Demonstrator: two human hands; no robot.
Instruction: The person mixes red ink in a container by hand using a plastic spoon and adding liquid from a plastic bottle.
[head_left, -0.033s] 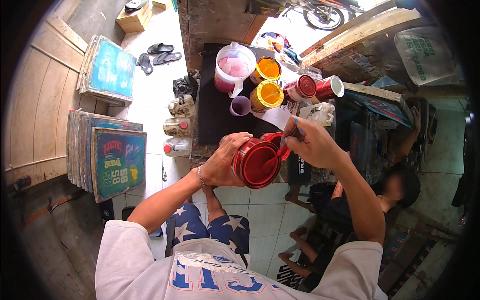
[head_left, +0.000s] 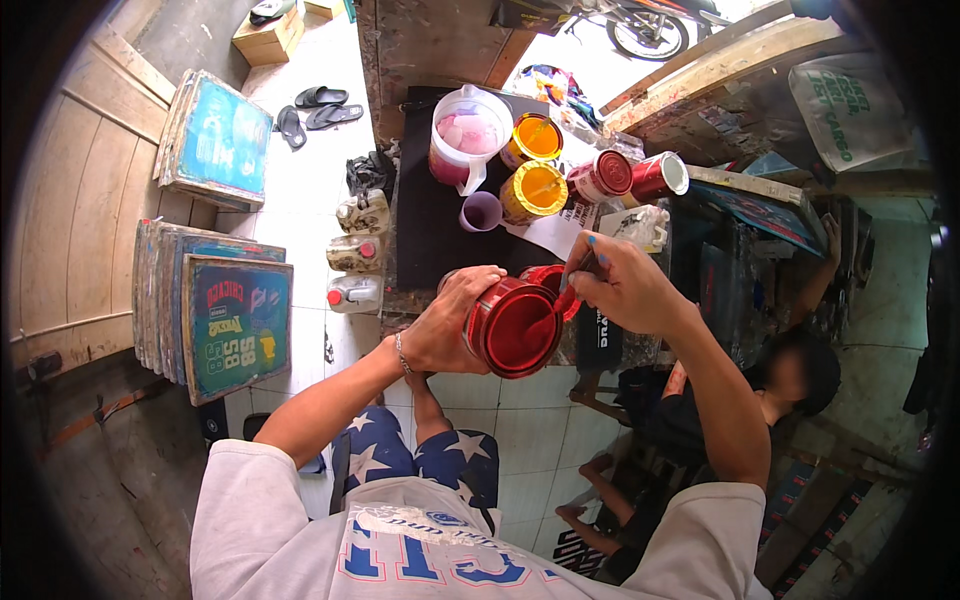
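My left hand (head_left: 450, 320) is wrapped round the side of an open can of red paint (head_left: 513, 330), tilted so that its mouth shows. Thick red paint lies inside it. With bent fingers my right hand (head_left: 625, 285) pinches a red-coated paint scraper (head_left: 567, 299) at the can's right rim; my fingers hide part of it, so its full shape is unclear. Just behind the can, a second red-stained container (head_left: 543, 277) is partly covered. Blue paint marks show on my right fingers.
On the black-topped table (head_left: 425, 225) stand a pink-stained jug (head_left: 468, 135), a purple cup (head_left: 481, 211), yellow paint cans (head_left: 534, 192) and red cans (head_left: 600, 176). Printing screens (head_left: 238, 325) lean at left. Plastic jugs (head_left: 354, 294) line the table's left side. Another person (head_left: 720, 410) sits at right.
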